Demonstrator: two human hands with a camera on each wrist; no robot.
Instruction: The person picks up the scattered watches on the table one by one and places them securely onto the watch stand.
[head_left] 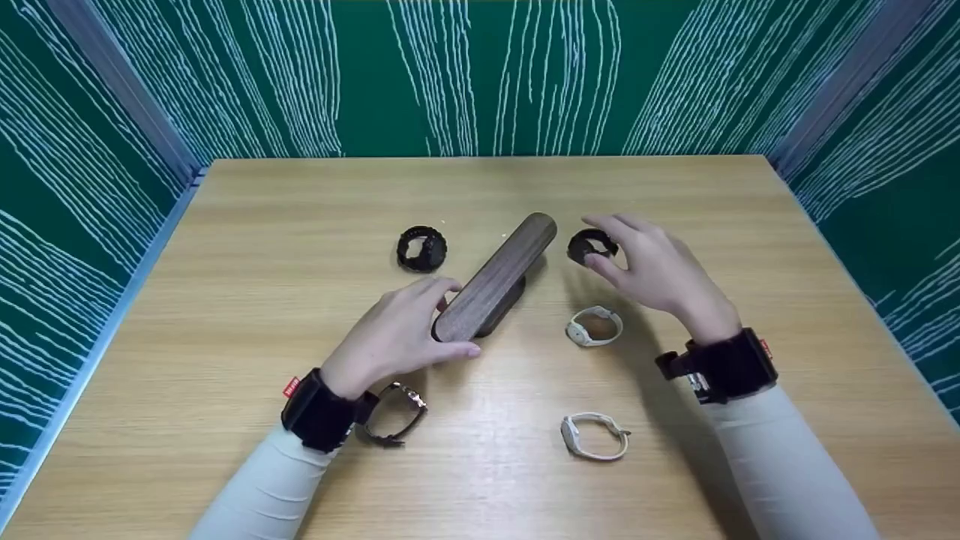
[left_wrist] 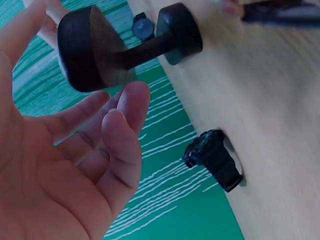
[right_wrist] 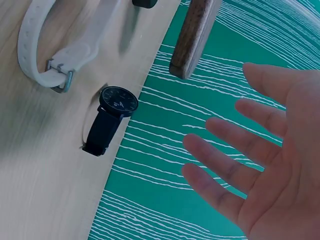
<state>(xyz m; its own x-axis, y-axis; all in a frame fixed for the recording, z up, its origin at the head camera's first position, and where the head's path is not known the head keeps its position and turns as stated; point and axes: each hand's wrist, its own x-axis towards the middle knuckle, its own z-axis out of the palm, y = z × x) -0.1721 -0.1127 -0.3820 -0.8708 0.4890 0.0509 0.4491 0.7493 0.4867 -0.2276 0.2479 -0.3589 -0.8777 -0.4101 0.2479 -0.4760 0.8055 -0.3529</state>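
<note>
A dark wood-topped watch stand [head_left: 499,277] with a bar on a short post stands mid-table. My left hand [head_left: 397,326] is at its near end, thumb and fingers spread on either side of the bar. In the left wrist view its fingers [left_wrist: 122,145] are loosely bent beside the stand [left_wrist: 80,50], with a gap at the palm. My right hand [head_left: 656,266] hovers over a round black watch [head_left: 592,246], fingers apart. The right wrist view shows that watch [right_wrist: 118,100] lying on the table, and the fingers [right_wrist: 225,160] hold nothing.
A chunky black watch [head_left: 422,250] lies left of the stand. Two white watches [head_left: 595,327] lie to its right, one nearer me. A dark-strapped watch [head_left: 394,416] sits by my left wrist. Green, white-lined panels [head_left: 480,82] border the wooden table [head_left: 262,225].
</note>
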